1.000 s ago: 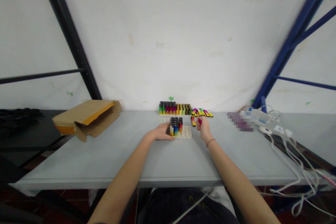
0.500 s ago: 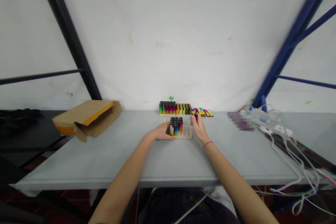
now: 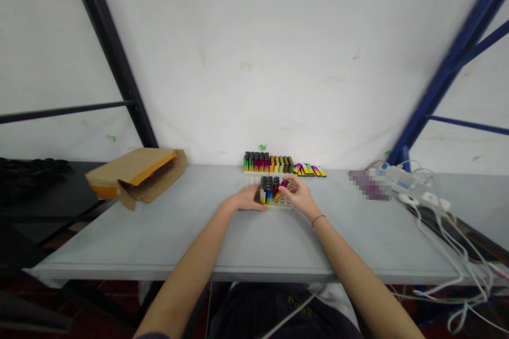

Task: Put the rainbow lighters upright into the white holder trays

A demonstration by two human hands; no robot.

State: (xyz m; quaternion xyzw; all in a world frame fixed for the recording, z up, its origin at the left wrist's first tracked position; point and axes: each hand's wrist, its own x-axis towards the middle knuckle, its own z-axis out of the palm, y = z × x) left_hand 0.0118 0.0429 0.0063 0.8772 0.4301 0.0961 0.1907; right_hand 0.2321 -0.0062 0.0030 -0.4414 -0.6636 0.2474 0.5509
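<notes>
A small white tray (image 3: 283,204) lies on the grey table (image 3: 246,233), with several colourful lighters (image 3: 268,189) standing upright in its left part. My left hand (image 3: 245,199) rests against the tray's left side, fingers curled on it. My right hand (image 3: 298,194) is over the tray's right part and pinches a pink lighter (image 3: 283,184) beside the standing ones. Behind, by the wall, stands a full row of lighters (image 3: 267,162), with several loose lighters (image 3: 309,170) lying to its right.
An open cardboard box (image 3: 133,176) lies on its side at the back left. White cables and a power strip (image 3: 413,190) crowd the right end of the table. A black post (image 3: 115,63) and a blue post (image 3: 449,63) lean against the wall.
My right hand picked a pink lighter from the loose pile at the back right and carried it left and nearer, onto the tray. My left hand stayed at the tray.
</notes>
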